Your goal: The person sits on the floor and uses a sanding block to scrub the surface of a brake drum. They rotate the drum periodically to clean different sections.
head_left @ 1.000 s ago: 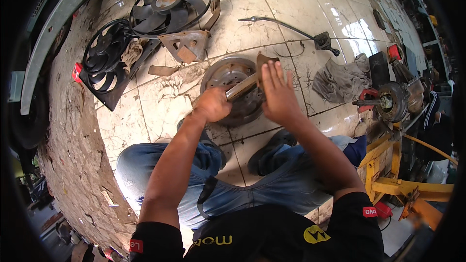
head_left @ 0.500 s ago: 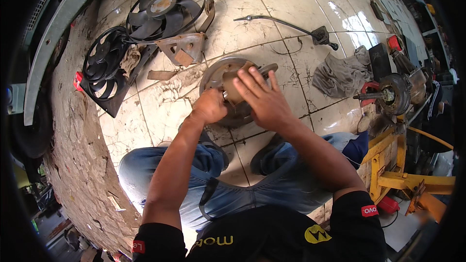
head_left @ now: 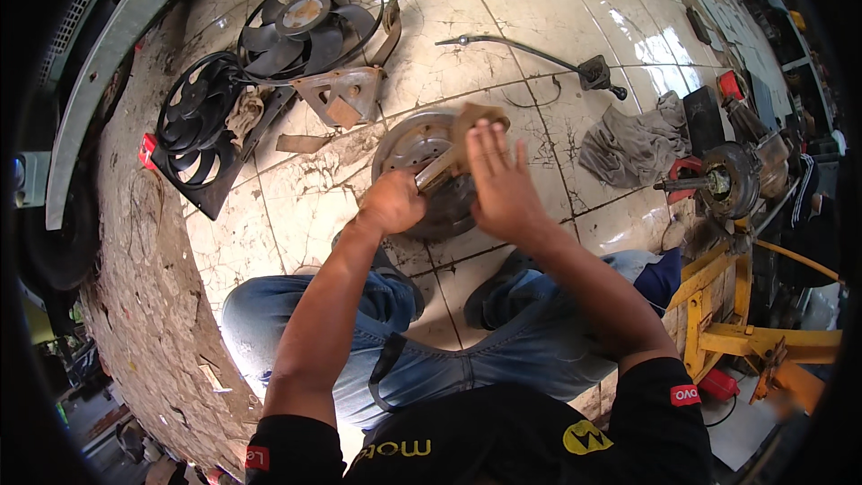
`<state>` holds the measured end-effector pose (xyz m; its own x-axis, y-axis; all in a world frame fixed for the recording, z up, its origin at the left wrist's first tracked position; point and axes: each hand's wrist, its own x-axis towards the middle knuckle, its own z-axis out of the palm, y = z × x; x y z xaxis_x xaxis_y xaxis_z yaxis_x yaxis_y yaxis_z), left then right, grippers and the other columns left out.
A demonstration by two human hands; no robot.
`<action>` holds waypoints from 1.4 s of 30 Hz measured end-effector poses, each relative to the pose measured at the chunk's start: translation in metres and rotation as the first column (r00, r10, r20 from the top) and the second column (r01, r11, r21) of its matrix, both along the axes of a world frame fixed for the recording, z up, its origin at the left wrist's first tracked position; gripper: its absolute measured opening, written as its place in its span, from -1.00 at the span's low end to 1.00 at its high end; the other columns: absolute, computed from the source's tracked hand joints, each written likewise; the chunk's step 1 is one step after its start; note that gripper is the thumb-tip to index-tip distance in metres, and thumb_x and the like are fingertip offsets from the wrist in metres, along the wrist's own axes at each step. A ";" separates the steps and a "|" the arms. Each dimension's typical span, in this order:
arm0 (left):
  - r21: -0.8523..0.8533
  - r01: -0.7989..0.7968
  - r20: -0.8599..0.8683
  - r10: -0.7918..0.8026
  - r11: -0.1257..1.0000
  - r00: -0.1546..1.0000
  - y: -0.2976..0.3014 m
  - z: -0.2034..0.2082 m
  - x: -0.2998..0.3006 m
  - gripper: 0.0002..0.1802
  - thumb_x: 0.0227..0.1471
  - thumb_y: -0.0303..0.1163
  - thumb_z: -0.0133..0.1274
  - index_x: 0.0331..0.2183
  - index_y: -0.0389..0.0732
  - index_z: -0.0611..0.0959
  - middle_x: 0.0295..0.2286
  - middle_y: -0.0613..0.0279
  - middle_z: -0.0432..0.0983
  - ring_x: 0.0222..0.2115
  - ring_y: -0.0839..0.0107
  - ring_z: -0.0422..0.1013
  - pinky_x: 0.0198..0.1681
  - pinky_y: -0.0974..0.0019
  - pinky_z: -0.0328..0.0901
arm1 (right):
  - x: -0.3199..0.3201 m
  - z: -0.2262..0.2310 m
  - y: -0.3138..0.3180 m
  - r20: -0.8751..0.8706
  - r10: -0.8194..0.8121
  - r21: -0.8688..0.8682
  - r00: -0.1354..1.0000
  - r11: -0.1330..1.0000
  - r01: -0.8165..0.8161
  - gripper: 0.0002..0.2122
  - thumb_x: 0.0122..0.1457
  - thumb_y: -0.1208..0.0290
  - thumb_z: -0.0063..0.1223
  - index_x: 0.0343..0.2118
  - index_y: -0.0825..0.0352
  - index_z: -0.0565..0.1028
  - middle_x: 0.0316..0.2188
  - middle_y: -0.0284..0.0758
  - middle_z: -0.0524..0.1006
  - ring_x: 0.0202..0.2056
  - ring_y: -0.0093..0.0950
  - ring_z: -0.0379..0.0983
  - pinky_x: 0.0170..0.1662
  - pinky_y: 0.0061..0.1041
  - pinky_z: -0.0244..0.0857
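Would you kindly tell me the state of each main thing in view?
Left hand: closed around the metal piece.
Right hand: open, fingers extended over the brown sheet.
Metal piece: gripped at one end.
Brown sheet: bent, partly covered.
Round metal disc: stained, partly hidden.
Larger fan: lying down, hub rusty.
Grey rag: crumpled.
Triangular bracket: rusty.

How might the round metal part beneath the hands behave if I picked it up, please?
The round metal part probably feels stiff and rather heavy, judging by its metal body. Apparently flat on the tiles, it seems unlikely to tip. Its circular outline might let it roll if stood on edge.
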<state>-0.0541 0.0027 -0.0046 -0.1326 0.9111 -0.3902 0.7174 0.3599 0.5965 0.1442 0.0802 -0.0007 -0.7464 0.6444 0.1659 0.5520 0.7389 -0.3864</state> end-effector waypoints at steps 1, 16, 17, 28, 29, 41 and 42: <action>-0.105 0.104 -0.038 -0.109 0.989 0.993 0.002 -0.002 -0.008 -0.59 -0.10 -0.37 0.05 -0.14 -0.23 0.65 -0.30 -0.23 0.58 -0.21 -0.09 0.52 -0.06 0.09 0.41 | -0.004 0.003 -0.010 -0.001 0.137 -0.006 0.991 0.991 -0.137 -0.25 0.00 0.60 -0.07 0.35 0.37 0.06 0.39 -0.08 0.02 0.41 -0.11 -0.14 0.34 0.20 -0.28; 0.036 0.037 0.079 -0.039 0.999 0.996 -0.002 0.001 0.003 -0.40 -0.14 -0.43 0.05 0.04 -0.21 0.54 -0.23 -0.24 0.57 -0.14 -0.09 0.49 -0.02 0.03 0.37 | 0.006 0.003 0.020 0.089 -0.109 -0.068 0.990 0.991 0.115 -0.32 0.05 0.53 -0.03 0.31 0.38 0.13 0.34 -0.14 0.13 0.37 -0.06 -0.06 0.31 0.25 -0.26; 0.043 0.035 0.044 -0.037 0.998 0.998 0.000 0.012 0.009 -0.43 -0.14 -0.42 0.06 0.01 -0.26 0.55 -0.24 -0.23 0.57 -0.14 -0.10 0.49 -0.03 0.03 0.38 | 0.007 -0.001 0.020 0.115 -0.125 -0.017 0.985 0.992 0.128 -0.34 0.06 0.53 -0.04 0.30 0.39 0.15 0.34 -0.14 0.13 0.37 -0.06 -0.04 0.31 0.25 -0.26; 0.118 0.106 0.008 -0.108 0.987 0.994 -0.009 -0.006 0.005 -0.47 -0.17 -0.42 0.10 -0.05 -0.27 0.60 -0.32 -0.22 0.59 -0.23 -0.13 0.52 -0.06 0.02 0.41 | -0.007 0.006 -0.001 -0.004 -0.033 0.022 0.999 0.999 0.033 -0.33 0.03 0.57 -0.10 0.31 0.35 0.15 0.33 -0.13 0.16 0.38 -0.11 -0.05 0.33 0.23 -0.28; 0.047 0.143 -0.003 -0.143 0.989 0.990 -0.011 -0.017 -0.002 -0.44 -0.16 -0.42 0.08 -0.01 -0.25 0.58 -0.32 -0.22 0.59 -0.23 -0.13 0.51 -0.06 0.01 0.41 | -0.012 0.009 -0.011 -0.027 0.110 0.034 0.994 0.993 -0.109 -0.34 0.04 0.57 -0.10 0.30 0.38 0.16 0.32 -0.11 0.17 0.38 -0.10 -0.05 0.32 0.24 -0.27; -0.095 0.127 0.057 -0.122 0.987 0.991 -0.005 0.001 -0.002 -0.31 -0.16 -0.47 0.00 0.13 -0.14 0.49 -0.27 -0.23 0.58 -0.18 -0.10 0.50 -0.02 0.03 0.38 | -0.010 0.007 -0.023 0.078 0.246 0.082 0.966 0.964 -0.252 -0.18 -0.04 0.61 -0.05 0.36 0.43 -0.06 0.36 -0.08 0.09 0.40 -0.09 -0.12 0.35 0.17 -0.32; -0.070 0.111 0.047 -0.107 0.991 0.993 -0.007 0.009 -0.001 -0.33 -0.16 -0.46 0.02 0.10 -0.17 0.50 -0.27 -0.23 0.58 -0.18 -0.09 0.51 -0.02 0.03 0.39 | -0.009 0.008 -0.015 0.095 0.151 0.029 0.984 0.988 -0.154 -0.19 -0.04 0.60 -0.05 0.36 0.43 -0.05 0.36 -0.07 0.08 0.40 -0.08 -0.12 0.35 0.17 -0.33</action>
